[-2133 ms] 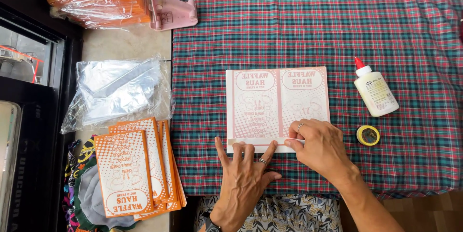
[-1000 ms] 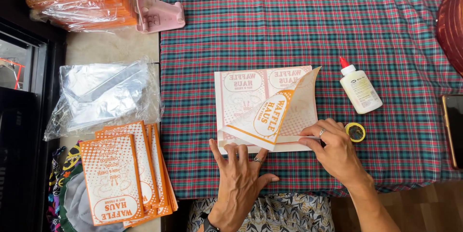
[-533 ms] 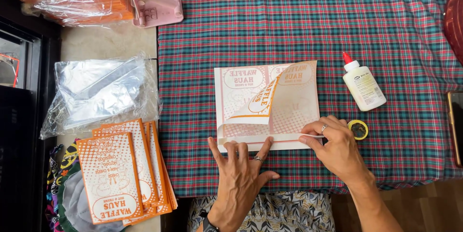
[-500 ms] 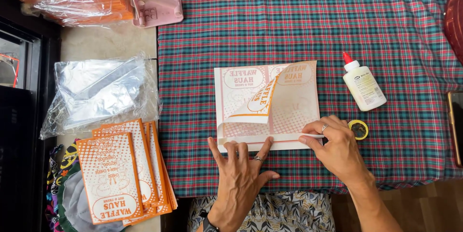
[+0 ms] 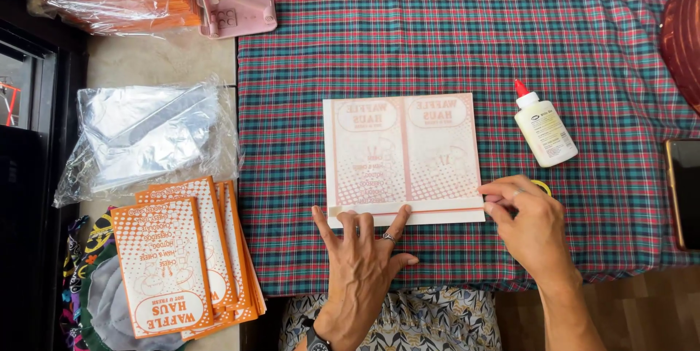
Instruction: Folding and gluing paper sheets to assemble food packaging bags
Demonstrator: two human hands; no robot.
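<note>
The printed paper sheet (image 5: 403,156), white with pale orange panels showing through from its underside, is laid flat on the plaid tablecloth (image 5: 452,30), near the table's front edge. Its lower margin is pressed down by the left hand (image 5: 362,263), whose fingers are spread wide with the tips resting on the bottom strip of the sheet. The sheet's lower right corner is pinched by the right hand (image 5: 530,227), thumb and forefinger closed narrowly on the paper's edge. A yellow tape roll (image 5: 542,188) is seen just behind that hand, mostly hidden by it. A white glue bottle (image 5: 543,129) with a red cap is lying on the cloth to the right of the sheet, apart from it. To the left, off the cloth, a fanned stack of orange-printed bags (image 5: 182,256) is seen, with a crumpled clear plastic wrapper (image 5: 146,136) beyond it.
</note>
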